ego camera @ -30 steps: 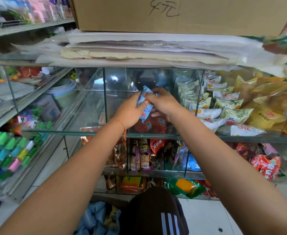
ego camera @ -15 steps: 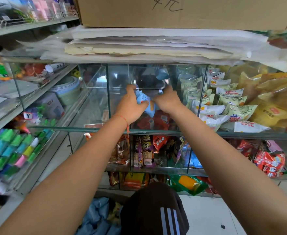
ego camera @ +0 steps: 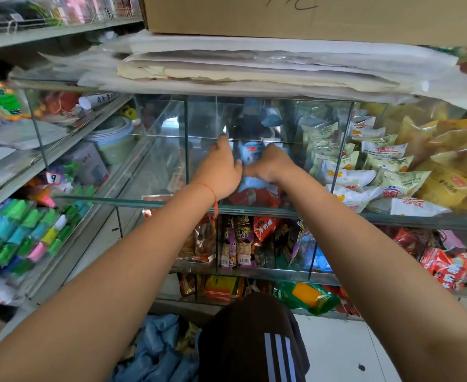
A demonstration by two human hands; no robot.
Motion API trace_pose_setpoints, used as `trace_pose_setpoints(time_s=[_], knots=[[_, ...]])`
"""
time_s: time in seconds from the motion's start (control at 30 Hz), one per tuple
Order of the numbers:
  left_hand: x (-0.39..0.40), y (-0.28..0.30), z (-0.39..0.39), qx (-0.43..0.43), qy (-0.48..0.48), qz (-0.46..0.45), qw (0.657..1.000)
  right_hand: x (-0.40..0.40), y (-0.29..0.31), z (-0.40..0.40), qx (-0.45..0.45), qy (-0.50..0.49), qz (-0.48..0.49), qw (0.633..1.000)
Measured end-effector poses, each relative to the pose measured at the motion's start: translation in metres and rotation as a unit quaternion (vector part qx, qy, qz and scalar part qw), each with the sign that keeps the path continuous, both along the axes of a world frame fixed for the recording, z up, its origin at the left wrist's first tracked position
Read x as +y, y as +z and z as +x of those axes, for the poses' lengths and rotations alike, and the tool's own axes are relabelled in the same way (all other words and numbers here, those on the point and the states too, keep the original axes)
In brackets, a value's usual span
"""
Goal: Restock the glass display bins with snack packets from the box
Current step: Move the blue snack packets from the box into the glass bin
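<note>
My left hand (ego camera: pixel 221 168) and right hand (ego camera: pixel 271 164) pinch a blue packet (ego camera: pixel 250 155) deep inside the middle glass bin (ego camera: pixel 188 150); red packets (ego camera: pixel 254 195) lie beneath; room remains, so restocking looks unfinished.

Bare forearms, a thin red string bracelet (ego camera: pixel 212 192) on the left wrist, dark shorts (ego camera: pixel 251 337) with white stripes.

A light-blue snack packet (ego camera: pixel 251 155) stands upright in the centre of the frame, inside the middle glass bin (ego camera: pixel 199 119). Red packets (ego camera: pixel 254 195) lie flat beneath it on the bin floor.
</note>
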State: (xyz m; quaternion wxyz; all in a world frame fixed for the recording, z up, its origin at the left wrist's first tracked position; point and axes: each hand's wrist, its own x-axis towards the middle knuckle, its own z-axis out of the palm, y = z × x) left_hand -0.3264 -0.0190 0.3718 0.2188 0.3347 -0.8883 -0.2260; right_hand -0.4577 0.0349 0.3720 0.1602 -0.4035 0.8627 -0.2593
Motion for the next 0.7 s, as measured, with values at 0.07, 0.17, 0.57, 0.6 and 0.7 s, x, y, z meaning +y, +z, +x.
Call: trace_pose_setpoints(time_s=[0.07,0.17,0.57,0.6,0.7], knots=[[0.006,0.003,0.009,-0.103,-0.042,-0.055,0.992,-0.017,-0.002,-0.011,-0.030,-0.060,-0.046,0.997],[0.015,0.001,0.016,-0.236,-0.116,-0.062,0.963,-0.045,0.008,-0.017,-0.036,-0.078,-0.102,0.991],[0.018,-0.004,0.015,-0.204,-0.065,-0.062,0.975,-0.122,0.008,-0.044,-0.019,-0.019,-0.078,0.997],[0.019,-0.005,0.015,-0.200,-0.064,-0.068,0.975,-0.126,0.001,-0.047,-0.018,-0.012,-0.076,0.997],[0.019,-0.005,0.015,-0.192,-0.070,-0.075,0.976,-0.129,-0.010,-0.048,-0.037,-0.010,-0.079,0.996]])
